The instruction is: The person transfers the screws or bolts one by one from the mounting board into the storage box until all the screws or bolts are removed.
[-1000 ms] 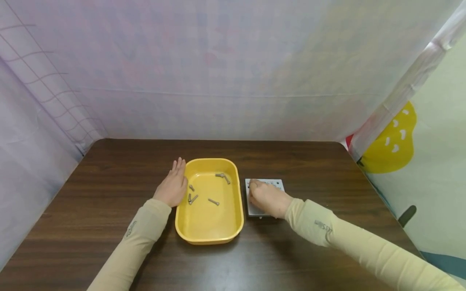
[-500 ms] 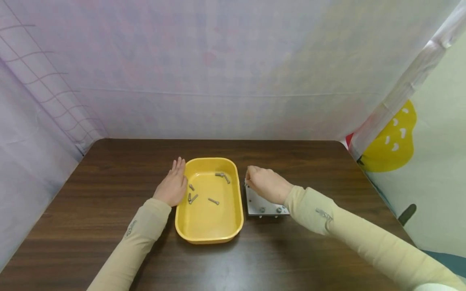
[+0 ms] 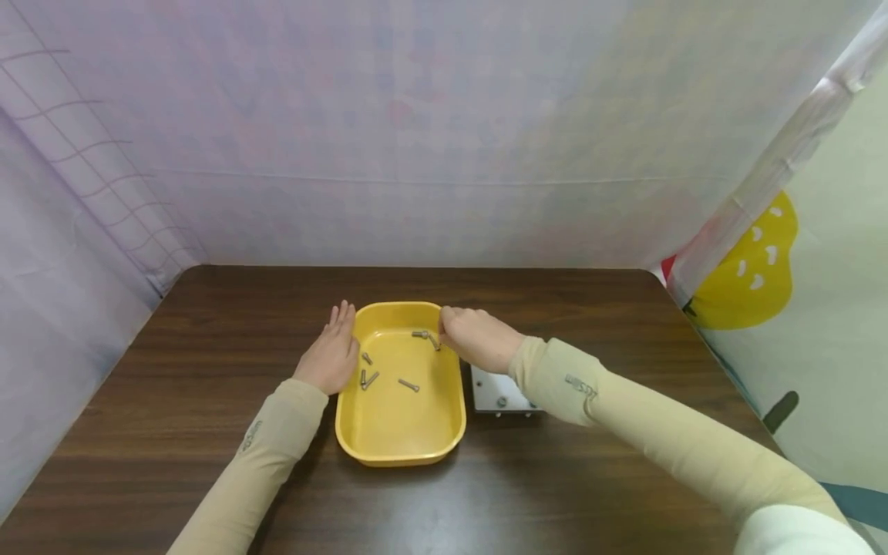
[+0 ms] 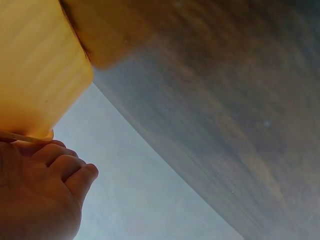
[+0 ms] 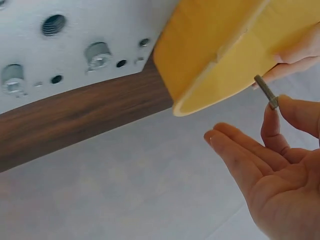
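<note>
The right hand (image 3: 479, 335) is at the yellow tray (image 3: 395, 428), between one and two o'clock from its middle, with a screw (image 5: 266, 91) pinched by one end between thumb and index finger. Loose screws (image 3: 408, 385) lie in the tray at nine, ten and one o'clock and near the centre; a metal plate (image 3: 489, 388) sits just beside it at three. The left hand (image 3: 329, 358), fingers mostly straight, touches the rim at ten o'clock — whether its thumb hooks over, I cannot tell. That fingertip pinch could slip, dropping the screw; a knuckle could catch the rim and shift the tray.
</note>
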The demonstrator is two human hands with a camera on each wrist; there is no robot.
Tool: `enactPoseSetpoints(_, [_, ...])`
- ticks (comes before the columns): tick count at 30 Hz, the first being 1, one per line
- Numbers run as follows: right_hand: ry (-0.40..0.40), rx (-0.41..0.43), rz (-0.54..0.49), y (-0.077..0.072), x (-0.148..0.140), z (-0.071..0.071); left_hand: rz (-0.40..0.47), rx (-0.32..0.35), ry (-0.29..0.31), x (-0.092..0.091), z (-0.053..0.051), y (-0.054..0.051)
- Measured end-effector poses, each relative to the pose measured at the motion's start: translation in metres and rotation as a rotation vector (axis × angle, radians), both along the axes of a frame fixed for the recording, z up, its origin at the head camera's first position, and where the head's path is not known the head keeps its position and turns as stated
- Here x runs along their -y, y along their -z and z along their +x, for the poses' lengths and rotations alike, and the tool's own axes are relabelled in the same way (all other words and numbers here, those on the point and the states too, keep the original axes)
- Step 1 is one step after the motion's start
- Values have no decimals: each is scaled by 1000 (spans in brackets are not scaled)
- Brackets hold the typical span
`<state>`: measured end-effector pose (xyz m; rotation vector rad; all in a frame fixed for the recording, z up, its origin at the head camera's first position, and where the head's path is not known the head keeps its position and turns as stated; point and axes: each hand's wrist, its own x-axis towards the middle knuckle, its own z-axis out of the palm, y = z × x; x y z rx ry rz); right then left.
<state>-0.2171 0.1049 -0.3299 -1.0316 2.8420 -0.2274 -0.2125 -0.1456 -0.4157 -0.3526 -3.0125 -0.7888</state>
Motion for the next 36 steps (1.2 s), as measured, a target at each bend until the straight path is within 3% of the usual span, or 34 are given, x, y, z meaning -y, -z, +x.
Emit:
enactPoseSetpoints(12, [-73,58,39,2,38,-7,-3,6,-1,-1,0,-2])
enactPoseSetpoints(24, [-92,75,196,12,73,-10,-7,16,-8,-2,2,-3])
enactPoseSetpoints(36, [-35,128,109,11,67,-10,-3,11,-9,-2,1,-1])
